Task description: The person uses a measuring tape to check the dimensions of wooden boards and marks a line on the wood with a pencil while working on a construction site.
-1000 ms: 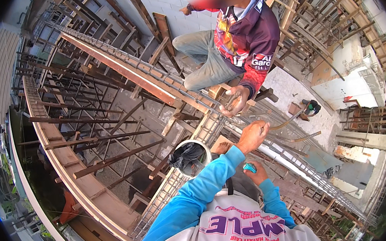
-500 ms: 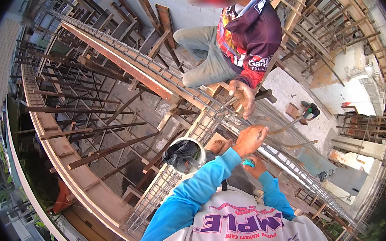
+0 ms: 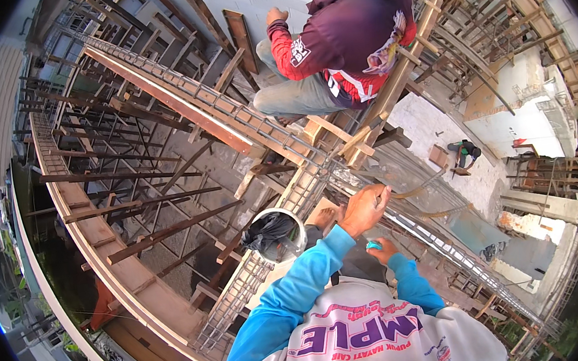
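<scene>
My right grip (image 3: 384,250) is holding the small teal object (image 3: 373,245), fingers curled round it; my left grip (image 3: 365,210) is hovering just ahead, closure and contents I cannot tell; for safety, I am allowing clearance from the white bucket (image 3: 300,235) left of both grips.

Above the bucket (image 3: 302,235), the top edge cropped a co-worker (image 3: 362,34) at the neck. Right of the bucket, the right hand (image 3: 384,251) partly hid a turquoise thing (image 3: 374,245); beyond, a worker (image 3: 466,155) was too small for detail.
</scene>
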A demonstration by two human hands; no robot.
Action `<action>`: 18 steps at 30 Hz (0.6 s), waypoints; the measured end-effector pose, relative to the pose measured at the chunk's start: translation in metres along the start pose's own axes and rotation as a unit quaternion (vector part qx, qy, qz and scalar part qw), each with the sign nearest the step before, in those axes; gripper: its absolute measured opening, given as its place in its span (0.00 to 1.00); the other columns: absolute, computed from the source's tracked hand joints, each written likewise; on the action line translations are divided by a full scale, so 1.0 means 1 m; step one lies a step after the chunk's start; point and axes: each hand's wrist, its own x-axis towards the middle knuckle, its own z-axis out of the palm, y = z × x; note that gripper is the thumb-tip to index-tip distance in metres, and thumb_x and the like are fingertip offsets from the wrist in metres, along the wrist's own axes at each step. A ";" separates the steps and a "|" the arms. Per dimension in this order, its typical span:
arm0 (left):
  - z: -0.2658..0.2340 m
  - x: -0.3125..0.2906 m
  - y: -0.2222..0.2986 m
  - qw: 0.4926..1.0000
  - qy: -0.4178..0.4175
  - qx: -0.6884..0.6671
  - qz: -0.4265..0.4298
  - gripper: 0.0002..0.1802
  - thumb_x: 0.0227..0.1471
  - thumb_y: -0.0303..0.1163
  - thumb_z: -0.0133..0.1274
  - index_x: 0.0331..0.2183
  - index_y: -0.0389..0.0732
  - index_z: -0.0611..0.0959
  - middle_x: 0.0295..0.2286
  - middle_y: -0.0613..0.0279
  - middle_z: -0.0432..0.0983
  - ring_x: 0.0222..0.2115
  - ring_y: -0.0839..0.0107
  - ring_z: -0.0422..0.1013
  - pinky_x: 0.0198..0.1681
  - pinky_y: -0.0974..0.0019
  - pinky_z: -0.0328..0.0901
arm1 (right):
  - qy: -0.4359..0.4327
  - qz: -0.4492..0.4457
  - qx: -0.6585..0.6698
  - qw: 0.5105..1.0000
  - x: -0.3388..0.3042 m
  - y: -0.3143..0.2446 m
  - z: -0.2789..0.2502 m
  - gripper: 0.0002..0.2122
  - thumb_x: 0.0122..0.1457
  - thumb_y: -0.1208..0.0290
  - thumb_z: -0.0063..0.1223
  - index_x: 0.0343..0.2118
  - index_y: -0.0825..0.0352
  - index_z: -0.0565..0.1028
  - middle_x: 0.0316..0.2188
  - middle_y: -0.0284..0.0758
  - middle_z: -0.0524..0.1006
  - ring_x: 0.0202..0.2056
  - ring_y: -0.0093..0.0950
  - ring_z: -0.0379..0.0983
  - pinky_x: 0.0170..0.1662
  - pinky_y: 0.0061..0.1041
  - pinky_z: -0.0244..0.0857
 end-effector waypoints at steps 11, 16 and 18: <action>0.007 0.011 0.003 0.999 0.030 0.007 0.008 0.21 0.60 0.44 0.42 0.25 0.37 0.75 0.23 0.44 0.72 0.27 0.45 0.69 0.30 0.53 0.63 | 0.118 0.322 0.369 0.864 -0.001 0.091 -0.027 0.29 0.46 0.49 0.62 0.47 0.61 0.68 0.31 0.37 0.73 0.16 0.29 0.69 0.20 0.34 0.72; 0.006 0.009 -0.017 0.996 0.052 -0.061 0.023 0.25 0.62 0.46 0.42 0.23 0.34 0.75 0.17 0.65 0.67 0.22 0.77 0.60 0.26 0.66 0.59 | 0.253 0.292 0.576 0.720 0.004 0.085 -0.059 0.27 0.50 0.53 0.58 0.50 0.64 0.67 0.41 0.37 0.70 0.23 0.30 0.72 0.20 0.29 0.70; 0.010 0.008 -0.008 0.996 0.067 -0.057 0.029 0.26 0.62 0.46 0.41 0.23 0.35 0.75 0.17 0.68 0.67 0.22 0.79 0.60 0.25 0.68 0.58 | 0.350 0.202 0.645 0.648 0.002 0.051 -0.084 0.26 0.51 0.53 0.58 0.49 0.63 0.67 0.38 0.35 0.69 0.25 0.30 0.72 0.23 0.30 0.72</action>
